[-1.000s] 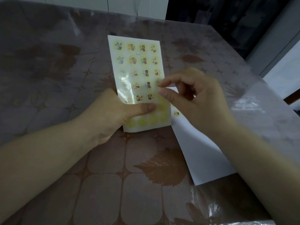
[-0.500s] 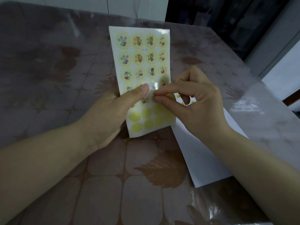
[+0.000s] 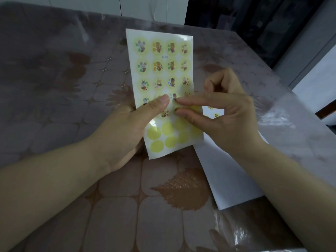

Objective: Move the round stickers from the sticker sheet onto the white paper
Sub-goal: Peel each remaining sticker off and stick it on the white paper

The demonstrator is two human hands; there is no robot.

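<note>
The sticker sheet [image 3: 160, 57] stands tilted up above the table, with several cartoon round stickers in its upper rows and bare yellow circles at the bottom. My left hand [image 3: 125, 128] grips it from the left, thumb pressed on its front. My right hand [image 3: 223, 113] is at the sheet's right side, forefinger and thumb tips pinching at a round sticker [image 3: 174, 96] in the fourth row. The white paper [image 3: 231, 171] lies flat under my right hand and wrist; two placed stickers [image 3: 213, 111] show on it past my fingers.
The table [image 3: 72, 106] has a glossy brown cover with a leaf pattern; its right edge runs diagonally behind the white paper. Wrinkled clear plastic [image 3: 283, 113] lies on the cover at the right. A dark doorway is beyond the far edge.
My left hand has lifted the sheet up toward me and slid its thumb higher. My right hand has moved from the sheet's right edge onto a sticker in the fourth row.
</note>
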